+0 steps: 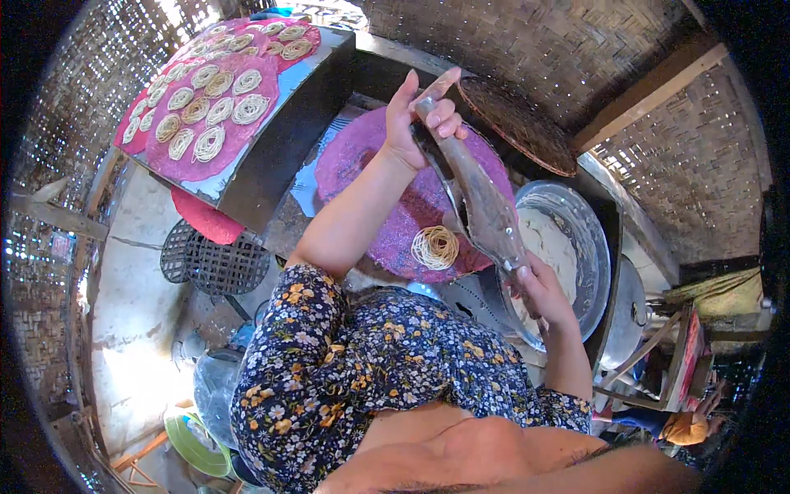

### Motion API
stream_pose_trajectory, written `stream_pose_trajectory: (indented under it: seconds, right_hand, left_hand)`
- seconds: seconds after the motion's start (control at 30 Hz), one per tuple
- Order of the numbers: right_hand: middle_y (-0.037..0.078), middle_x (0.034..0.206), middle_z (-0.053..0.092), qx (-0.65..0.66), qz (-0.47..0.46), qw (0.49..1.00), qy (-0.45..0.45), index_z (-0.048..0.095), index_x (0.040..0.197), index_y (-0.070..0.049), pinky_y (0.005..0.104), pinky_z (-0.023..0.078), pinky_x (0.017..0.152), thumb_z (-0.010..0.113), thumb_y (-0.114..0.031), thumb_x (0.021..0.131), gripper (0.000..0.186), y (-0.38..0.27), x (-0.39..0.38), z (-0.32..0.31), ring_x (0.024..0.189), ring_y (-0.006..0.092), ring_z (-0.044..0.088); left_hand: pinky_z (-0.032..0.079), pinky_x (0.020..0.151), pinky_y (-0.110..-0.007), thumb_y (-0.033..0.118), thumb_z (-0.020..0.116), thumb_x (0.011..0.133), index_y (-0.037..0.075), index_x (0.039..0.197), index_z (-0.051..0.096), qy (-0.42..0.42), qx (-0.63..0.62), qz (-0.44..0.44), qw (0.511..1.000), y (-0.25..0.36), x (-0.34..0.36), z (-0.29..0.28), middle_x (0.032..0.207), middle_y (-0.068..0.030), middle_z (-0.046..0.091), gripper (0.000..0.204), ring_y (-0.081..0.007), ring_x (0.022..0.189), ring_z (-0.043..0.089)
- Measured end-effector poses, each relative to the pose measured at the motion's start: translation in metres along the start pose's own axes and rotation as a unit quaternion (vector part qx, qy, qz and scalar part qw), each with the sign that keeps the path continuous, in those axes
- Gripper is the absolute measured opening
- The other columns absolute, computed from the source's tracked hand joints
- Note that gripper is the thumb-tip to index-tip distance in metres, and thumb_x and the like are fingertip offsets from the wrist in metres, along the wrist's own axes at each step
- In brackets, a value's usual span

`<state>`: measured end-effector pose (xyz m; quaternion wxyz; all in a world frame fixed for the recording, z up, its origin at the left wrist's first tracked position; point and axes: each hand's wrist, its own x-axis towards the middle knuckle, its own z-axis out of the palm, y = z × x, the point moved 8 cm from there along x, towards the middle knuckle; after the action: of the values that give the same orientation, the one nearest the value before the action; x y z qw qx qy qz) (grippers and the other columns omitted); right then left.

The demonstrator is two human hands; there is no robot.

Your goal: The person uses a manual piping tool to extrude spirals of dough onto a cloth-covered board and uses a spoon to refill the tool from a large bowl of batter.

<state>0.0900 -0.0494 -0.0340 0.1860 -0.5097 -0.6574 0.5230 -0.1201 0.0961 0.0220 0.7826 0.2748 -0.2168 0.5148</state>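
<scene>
A long, worn, greyish-brown two-part tool (481, 193), which looks like a wooden hand press, slants in front of me with a dark gap between its halves. My left hand (424, 115) grips the far end, some fingers curled round it while the thumb and index finger stick out. Around the lower, near end my right hand (541, 292) is closed. Below the tool lies a round pink cloth pad (350, 160) carrying one coiled nest of pale strands (434, 248). Beside my right hand stands a large metal basin (605, 255) holding whitish batter or dough (547, 239).
At the far left, pink cloths (193, 167) on a raised dark-sided box (284, 152) bear several strand nests (218, 85). A round woven tray (518, 123) leans at the wall. A black plastic basket (218, 263) and a green basin (196, 445) are on the left. Another person (685, 428) is at lower right.
</scene>
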Motion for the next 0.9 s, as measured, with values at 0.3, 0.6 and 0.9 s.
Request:
stream_pose_trajectory:
  seconds: [0.3,0.6,0.9]
  right_hand:
    - [0.006,0.076,0.055,0.051,-0.009,0.995,-0.09,0.051,0.098,-0.002,0.025,0.041,0.052,0.039,-0.05,0.086,0.051,-0.031,0.028,0.02,0.059,0.0124,0.051]
    - [0.002,0.066,0.055,0.096,0.048,0.981,-0.162,0.054,0.089,-0.002,0.0228,0.04,0.05,0.043,-0.046,0.087,0.045,-0.037,0.058,0.056,0.055,0.0099,0.051]
    - [0.001,0.063,0.053,-0.077,-0.024,0.997,-0.018,0.057,0.083,-0.002,0.0244,0.037,0.047,0.048,-0.041,0.083,0.04,-0.079,0.043,0.018,0.053,0.0081,0.047]
  left_hand:
    - [0.042,0.069,-0.034,0.05,0.034,0.088,0.009,0.122,0.047,0.061,0.072,0.045,0.994,0.055,-0.005,0.027,0.053,0.0025,0.039,0.055,-0.0141,0.055,0.044]
    - [0.04,0.059,-0.031,0.047,0.035,0.089,0.009,0.117,0.05,0.143,0.077,0.108,0.981,0.093,-0.055,0.001,0.046,0.0035,0.036,0.05,-0.0124,0.046,0.039]
    - [0.04,0.052,-0.033,0.054,0.035,0.086,0.01,0.104,0.057,0.145,0.072,0.148,0.976,0.099,-0.039,0.037,0.043,0.0035,0.032,0.052,-0.0131,0.041,0.037]
